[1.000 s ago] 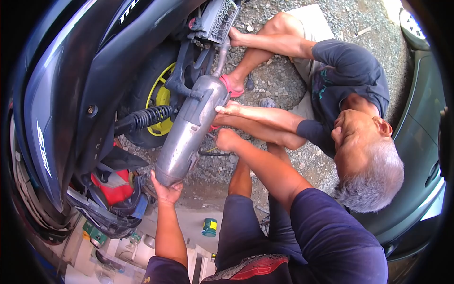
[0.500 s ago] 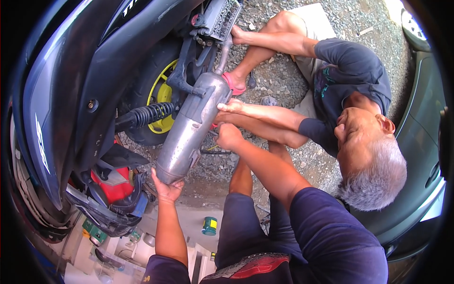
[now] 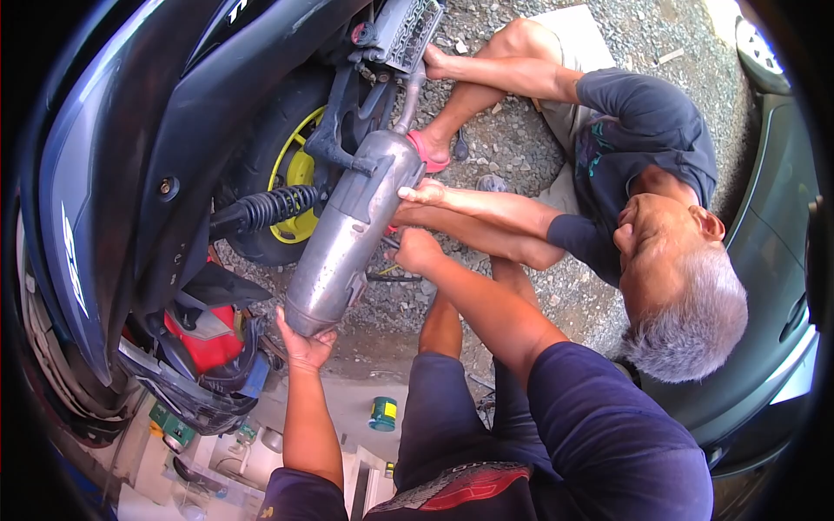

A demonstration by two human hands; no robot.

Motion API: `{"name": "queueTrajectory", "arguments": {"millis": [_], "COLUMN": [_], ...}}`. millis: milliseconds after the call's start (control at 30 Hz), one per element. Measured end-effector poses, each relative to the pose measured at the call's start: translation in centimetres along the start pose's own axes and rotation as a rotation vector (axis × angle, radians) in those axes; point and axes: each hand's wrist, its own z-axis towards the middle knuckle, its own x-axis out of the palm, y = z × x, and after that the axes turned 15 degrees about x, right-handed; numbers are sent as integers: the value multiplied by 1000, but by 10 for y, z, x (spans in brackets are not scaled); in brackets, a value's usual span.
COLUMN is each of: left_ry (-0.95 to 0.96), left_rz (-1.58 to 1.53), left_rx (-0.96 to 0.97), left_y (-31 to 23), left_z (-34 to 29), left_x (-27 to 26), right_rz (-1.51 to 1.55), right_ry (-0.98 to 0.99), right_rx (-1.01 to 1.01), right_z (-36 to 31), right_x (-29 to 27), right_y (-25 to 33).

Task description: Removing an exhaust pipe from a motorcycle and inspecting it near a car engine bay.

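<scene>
A grey metal motorcycle muffler [image 3: 337, 239] slants beside the rear wheel [image 3: 295, 169], its thin pipe running up to the engine side. My left hand [image 3: 306, 343] cups the muffler's lower end from beneath, fingers wrapped on its rim. My right hand [image 3: 419, 252] is closed in a fist just right of the muffler's middle. A thin dark piece shows by its knuckles, but what it grips is mostly hidden. A co-worker's hand [image 3: 423, 192] rests on the muffler's upper right side. Their other hand [image 3: 434, 62] is up by the pipe and the radiator cover [image 3: 408, 35].
The co-worker [image 3: 651, 165] sits on gravel at the right, beside a dark green car [image 3: 756, 286]. A black shock absorber [image 3: 269, 208] lies left of the muffler. Below are a red-and-black bundle [image 3: 208, 339] and a green can [image 3: 383, 414].
</scene>
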Motion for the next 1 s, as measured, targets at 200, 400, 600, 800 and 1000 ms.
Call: {"name": "queueTrajectory", "arguments": {"millis": [200,400,600,800,1000], "left_ry": [-127,-103,-81,-67,-88], "left_rz": [46,70,49,42,56], "left_rx": [21,26,24,-3,21], "left_y": [7,4,-2,13,-2], "left_z": [1,0,-5,3,-4], "left_x": [17,18,12,34,8], "right_rz": [29,14,40,135,42], "right_ry": [-42,25,-166,-107,-74], "right_rx": [-7,28,33,-67,-4], "right_z": [5,2,-2,19,2], "right_x": [0,1,3,4,2], "right_y": [-7,2,7,-18,15]}}
